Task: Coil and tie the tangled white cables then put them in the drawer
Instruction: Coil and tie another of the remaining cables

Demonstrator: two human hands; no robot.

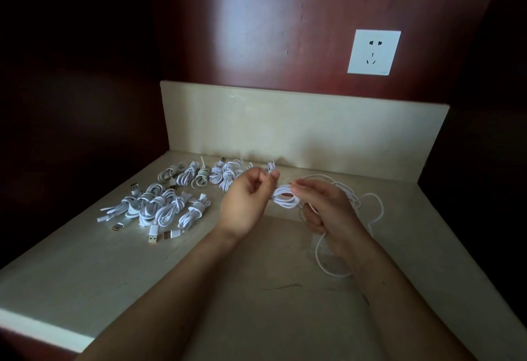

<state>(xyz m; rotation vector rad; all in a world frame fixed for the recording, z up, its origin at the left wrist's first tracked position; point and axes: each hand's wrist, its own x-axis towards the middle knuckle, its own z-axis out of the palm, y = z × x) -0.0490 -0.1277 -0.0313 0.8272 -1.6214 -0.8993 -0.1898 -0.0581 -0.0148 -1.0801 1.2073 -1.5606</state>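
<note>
Near the counter's [256, 289] back edge, the right hand [323, 208] gripped a cable coil [285, 198]. The left hand [245, 203] pinched it too.

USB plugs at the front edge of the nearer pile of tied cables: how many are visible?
3. The left plug lies front left; the middle plug and right plug lie side by side further right. More may hide within the pile.

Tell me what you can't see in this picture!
- Drawer: not in the head view; dark sides show nothing.
- Plugs of the coil: head view, covered by the right hand.
- What the left hand pinches: head view, hidden by its own fingers.
- Back bundles: head view, partly behind the left hand.
</note>
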